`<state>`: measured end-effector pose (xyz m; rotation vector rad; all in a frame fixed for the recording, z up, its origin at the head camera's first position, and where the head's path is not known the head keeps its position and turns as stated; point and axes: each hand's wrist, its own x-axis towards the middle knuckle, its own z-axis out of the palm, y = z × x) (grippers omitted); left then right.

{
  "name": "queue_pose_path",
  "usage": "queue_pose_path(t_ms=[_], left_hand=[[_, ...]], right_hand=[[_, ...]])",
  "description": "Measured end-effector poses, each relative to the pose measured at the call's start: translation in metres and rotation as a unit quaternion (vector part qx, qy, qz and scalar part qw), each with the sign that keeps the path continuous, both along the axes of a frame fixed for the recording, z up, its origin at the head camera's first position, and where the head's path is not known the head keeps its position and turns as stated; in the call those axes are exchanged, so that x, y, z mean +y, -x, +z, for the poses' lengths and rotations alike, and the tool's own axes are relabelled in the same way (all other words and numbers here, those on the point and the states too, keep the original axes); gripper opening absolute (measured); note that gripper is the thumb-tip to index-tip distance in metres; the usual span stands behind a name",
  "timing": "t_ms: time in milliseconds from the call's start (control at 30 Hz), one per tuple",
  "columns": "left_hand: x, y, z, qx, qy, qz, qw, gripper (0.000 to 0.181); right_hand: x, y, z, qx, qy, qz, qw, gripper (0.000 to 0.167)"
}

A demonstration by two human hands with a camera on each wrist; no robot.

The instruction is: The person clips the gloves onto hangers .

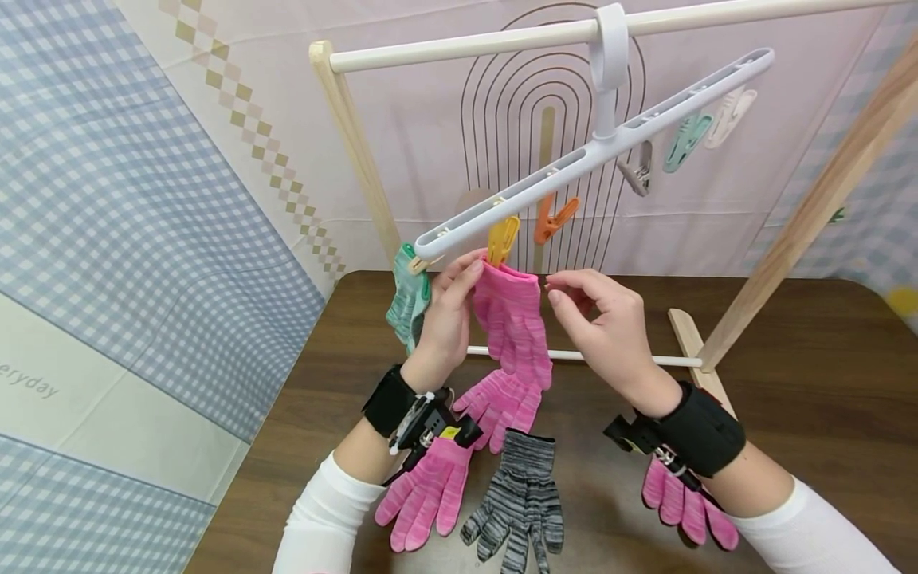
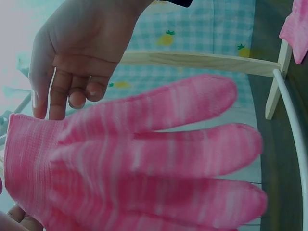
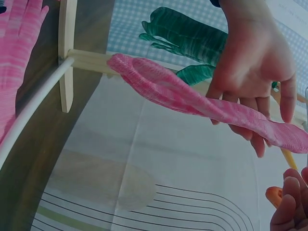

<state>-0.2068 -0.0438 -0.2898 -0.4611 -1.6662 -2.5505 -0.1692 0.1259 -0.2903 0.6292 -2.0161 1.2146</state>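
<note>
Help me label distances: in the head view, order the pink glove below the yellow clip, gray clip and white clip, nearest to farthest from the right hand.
1. Pink glove: immediately left.
2. Gray clip: above, slightly right.
3. White clip: farther up and right.

Checked cloth (image 1: 158,199) lies left of the brown table (image 1: 825,399), pale backdrop (image 1: 416,151) behind.

The head view looks forward and down at the drying rack (image 1: 459,48); the wrist views (much nearer) face the same pink knit glove (image 1: 512,319) from opposite sides.
</note>
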Motion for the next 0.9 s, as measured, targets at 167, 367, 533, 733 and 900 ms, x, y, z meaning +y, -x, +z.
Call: queue_pose_path(t_ms=[167, 367, 533, 733, 900], left_hand=[[-0.005, -0.001, -0.008, -0.008, 0.009, -0.002, 0.9999, 0.022], [-0.008, -0.002, -0.014, -0.013, 0.008, -0.006, 0.9999, 0.022], [-0.009, -0.005, -0.017, -0.023, 0.007, -0.012, 0.9996, 0.024], [-0.010, -0.008, -0.023, -0.034, 0.013, -0.004, 0.9993, 0.022], [-0.011, -0.012, -0.031, -0.045, 0.019, 0.002, 0.9988, 0.018]], right_hand=[[0.001, 0.000, -0.002, -0.003, 0.005, 0.001, 1.0000, 0.015], [0.002, 0.000, -0.004, -0.008, 0.005, -0.001, 1.0000, 0.015], [0.003, 0.001, -0.006, -0.011, 0.002, -0.005, 0.9999, 0.014], [0.004, 0.002, -0.008, -0.013, -0.003, -0.009, 0.9999, 0.014], [0.006, 0.002, -0.011, -0.018, -0.003, -0.011, 0.9998, 0.013]])
